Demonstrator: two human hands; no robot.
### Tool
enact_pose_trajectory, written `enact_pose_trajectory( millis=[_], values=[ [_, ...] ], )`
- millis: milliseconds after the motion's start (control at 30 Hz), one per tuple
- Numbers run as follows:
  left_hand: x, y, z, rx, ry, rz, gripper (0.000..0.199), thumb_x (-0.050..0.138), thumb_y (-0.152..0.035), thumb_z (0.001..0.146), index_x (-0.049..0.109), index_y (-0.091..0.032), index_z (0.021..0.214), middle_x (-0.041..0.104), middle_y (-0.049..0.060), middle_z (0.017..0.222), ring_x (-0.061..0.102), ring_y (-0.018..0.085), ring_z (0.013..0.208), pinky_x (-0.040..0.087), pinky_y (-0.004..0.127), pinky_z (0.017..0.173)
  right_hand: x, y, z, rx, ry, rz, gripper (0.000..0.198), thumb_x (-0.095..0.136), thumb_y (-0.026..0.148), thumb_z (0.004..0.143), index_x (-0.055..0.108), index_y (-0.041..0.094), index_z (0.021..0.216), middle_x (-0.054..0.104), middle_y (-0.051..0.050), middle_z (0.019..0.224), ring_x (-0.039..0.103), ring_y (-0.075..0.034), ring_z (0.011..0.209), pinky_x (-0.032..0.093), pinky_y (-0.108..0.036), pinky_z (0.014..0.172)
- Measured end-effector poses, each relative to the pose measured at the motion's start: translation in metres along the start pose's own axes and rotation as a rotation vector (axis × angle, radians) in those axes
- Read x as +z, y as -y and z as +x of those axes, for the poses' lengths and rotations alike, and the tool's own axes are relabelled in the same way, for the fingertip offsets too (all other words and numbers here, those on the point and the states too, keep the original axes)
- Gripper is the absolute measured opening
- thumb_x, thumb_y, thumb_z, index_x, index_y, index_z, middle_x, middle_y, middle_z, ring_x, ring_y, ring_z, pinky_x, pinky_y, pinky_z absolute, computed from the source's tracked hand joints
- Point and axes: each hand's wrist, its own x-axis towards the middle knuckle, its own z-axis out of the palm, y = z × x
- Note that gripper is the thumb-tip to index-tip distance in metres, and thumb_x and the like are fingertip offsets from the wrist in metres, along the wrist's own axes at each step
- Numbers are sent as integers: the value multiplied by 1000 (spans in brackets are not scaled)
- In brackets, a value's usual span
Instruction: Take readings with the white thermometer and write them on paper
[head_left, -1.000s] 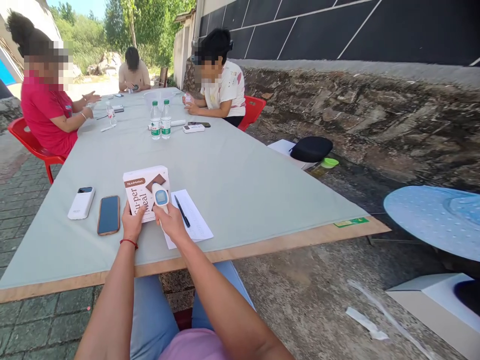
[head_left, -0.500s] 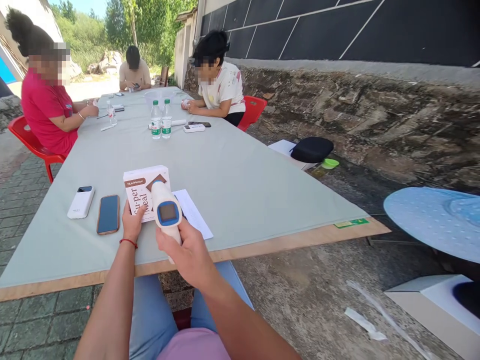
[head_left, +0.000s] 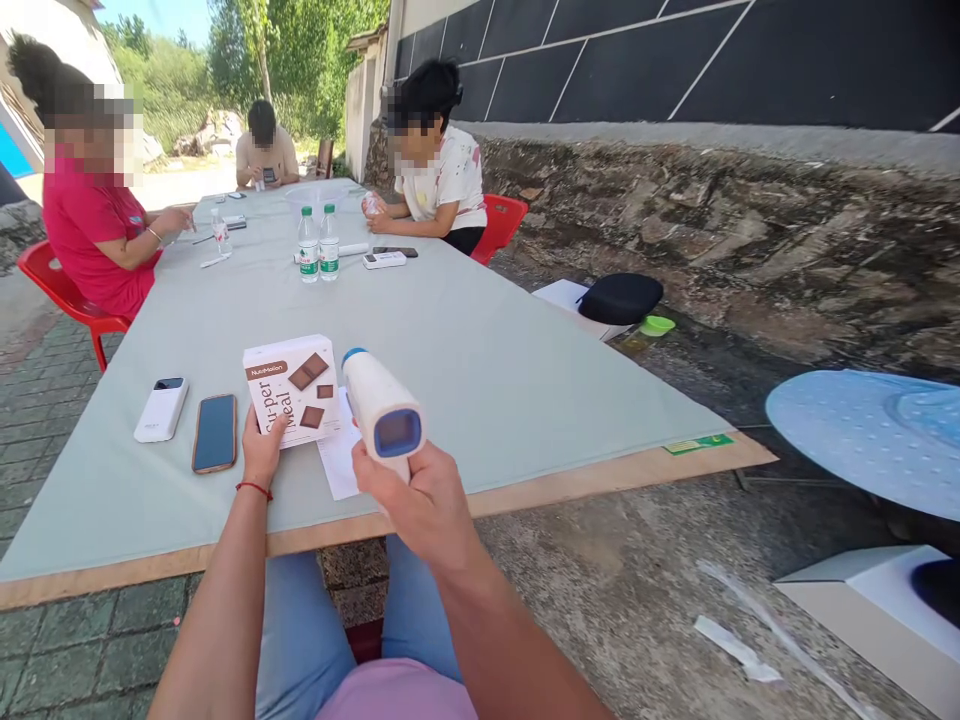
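Note:
My left hand point(head_left: 264, 449) grips the lower left side of a white box point(head_left: 294, 392) printed with chocolate squares, its thumb across the front. The box is tilted up over the near part of the table. In my right hand point(head_left: 420, 495) is a white infrared thermometer point(head_left: 384, 405) with a blue-rimmed screen facing me, its nose pointing forward and a little left. A gap separates the thermometer from the box. Partly behind both lies a white sheet of paper point(head_left: 339, 470) on the table.
On the table point(head_left: 480, 350), a phone point(head_left: 214, 432) and a white power bank point(head_left: 162, 409) lie left of the box. Farther off stand two water bottles point(head_left: 308, 245). Three people sit around the far part. A blue round surface point(head_left: 862, 425) is at the right.
My right hand has moved the thermometer right, away from the front of the box, uncovering the chocolate picture. My left hand and the box have hardly moved.

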Motion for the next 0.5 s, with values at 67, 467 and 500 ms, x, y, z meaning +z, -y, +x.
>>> enact_pose_trajectory(
  millis=[67, 467, 500],
  values=[
    [-2, -2, -2, 9, 31, -19, 55, 71, -47, 75, 58, -19, 122, 67, 10, 119, 63, 25, 109, 50, 36, 92, -19, -28, 32, 22, -101, -199, 28, 60, 39, 75, 65, 21, 96, 65, -2, 79, 56, -18, 70, 43, -29, 62],
    [18, 4, 31, -23, 3, -235, 54, 68, -51, 78, 53, -21, 120, 63, 10, 122, 59, 23, 111, 47, 37, 95, -107, -159, 108, 134, 78, -1290, 29, 52, 31, 88, 58, 17, 113, 63, -13, 107, 58, -25, 97, 37, -31, 74],
    [24, 7, 37, -18, 2, -209, 54, 67, -50, 79, 53, -21, 122, 63, 10, 122, 58, 23, 112, 46, 37, 96, -105, -160, 106, 91, 30, -1304, 30, 53, 28, 86, 58, 16, 114, 62, -14, 110, 57, -26, 100, 38, -32, 77]
  ],
)
